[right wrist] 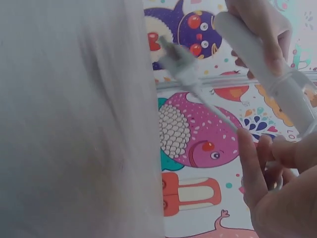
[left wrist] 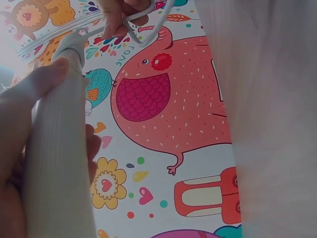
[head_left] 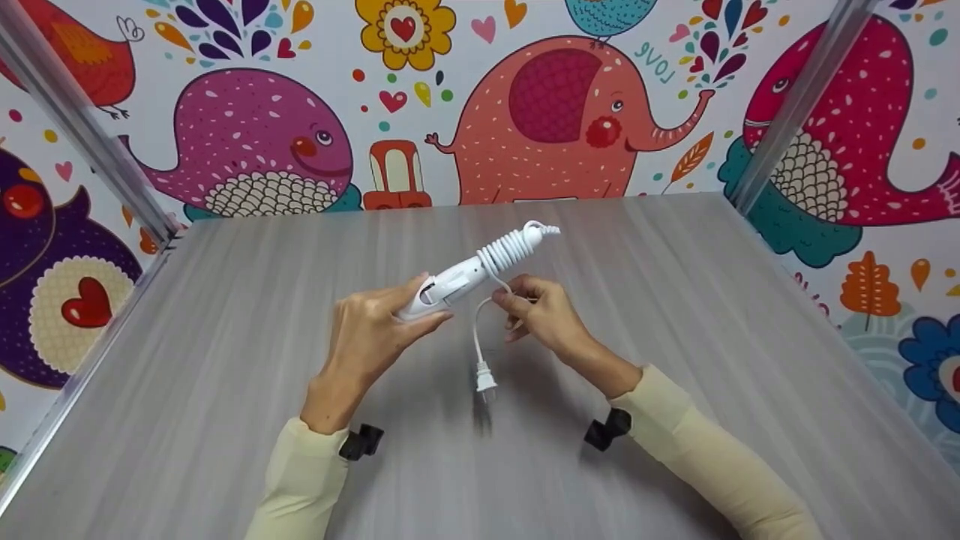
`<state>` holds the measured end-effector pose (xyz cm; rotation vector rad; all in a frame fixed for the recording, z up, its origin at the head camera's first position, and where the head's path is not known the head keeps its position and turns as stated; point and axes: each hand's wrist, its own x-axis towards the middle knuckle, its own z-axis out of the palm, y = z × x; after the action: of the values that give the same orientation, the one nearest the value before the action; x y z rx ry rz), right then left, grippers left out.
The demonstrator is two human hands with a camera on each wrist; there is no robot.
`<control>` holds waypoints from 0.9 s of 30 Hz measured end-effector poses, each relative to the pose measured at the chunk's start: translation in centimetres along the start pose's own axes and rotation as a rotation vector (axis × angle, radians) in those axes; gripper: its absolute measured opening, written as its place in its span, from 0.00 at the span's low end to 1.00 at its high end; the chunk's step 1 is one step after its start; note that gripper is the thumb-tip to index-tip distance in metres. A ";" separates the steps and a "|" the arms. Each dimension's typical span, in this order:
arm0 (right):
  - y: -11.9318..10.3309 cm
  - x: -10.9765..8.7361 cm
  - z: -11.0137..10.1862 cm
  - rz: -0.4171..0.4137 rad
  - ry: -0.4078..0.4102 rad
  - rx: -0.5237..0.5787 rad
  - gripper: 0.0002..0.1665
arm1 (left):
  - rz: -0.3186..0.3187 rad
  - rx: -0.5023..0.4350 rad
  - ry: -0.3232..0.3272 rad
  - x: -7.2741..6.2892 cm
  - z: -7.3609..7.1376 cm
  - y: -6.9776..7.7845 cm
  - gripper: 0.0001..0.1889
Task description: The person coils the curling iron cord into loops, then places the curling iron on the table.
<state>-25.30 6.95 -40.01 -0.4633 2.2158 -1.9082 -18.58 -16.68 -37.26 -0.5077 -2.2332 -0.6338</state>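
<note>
My left hand (head_left: 367,330) grips a white hair iron (head_left: 457,281) by its lower left end, thumb on the near side. The iron is held above the table, tilted up to the right. Several turns of its white cord (head_left: 507,251) are wound round the upper part. With thumb and fingertips, my right hand (head_left: 551,319) pinches the loose stretch of cord just below the turns. The plug (head_left: 486,379) dangles from that stretch over the table. In the right wrist view the plug (right wrist: 182,68) looks blurred. The iron's smooth body (left wrist: 59,158) fills the left of the left wrist view.
A grey wood-grain table (head_left: 225,322) lies under both hands. Behind it stands a wall panel (head_left: 405,105) printed with cartoon animals. Metal posts (head_left: 802,112) rise at the back corners. Each sleeve has a black wrist mount (head_left: 361,442).
</note>
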 end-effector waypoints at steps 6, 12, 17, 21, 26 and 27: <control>0.0 -0.3 0.4 0.064 0.051 0.100 0.14 | -0.027 -0.003 -0.025 -0.1 -0.1 0.2 0.27; -0.2 -0.5 1.2 0.141 0.112 0.109 0.25 | -0.020 0.011 -0.027 -0.2 0.1 0.1 0.26; -0.2 -0.2 1.4 0.129 0.131 -0.070 0.24 | 0.020 0.040 -0.039 -0.4 0.6 -0.1 0.26; -0.2 0.0 1.3 0.016 0.110 -0.248 0.17 | 0.024 0.023 -0.050 -0.3 0.8 0.0 0.26; 0.2 0.0 0.8 -0.145 0.094 -0.367 0.13 | -0.007 0.001 -0.051 -0.2 0.6 0.0 0.26; 0.3 -0.1 0.6 -0.177 0.098 -0.374 0.12 | -0.011 -0.001 -0.054 -0.1 0.6 0.0 0.26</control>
<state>-25.07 6.43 -40.45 -0.6525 2.6919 -1.6196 -18.81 -16.35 -37.72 -0.5198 -2.2881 -0.6341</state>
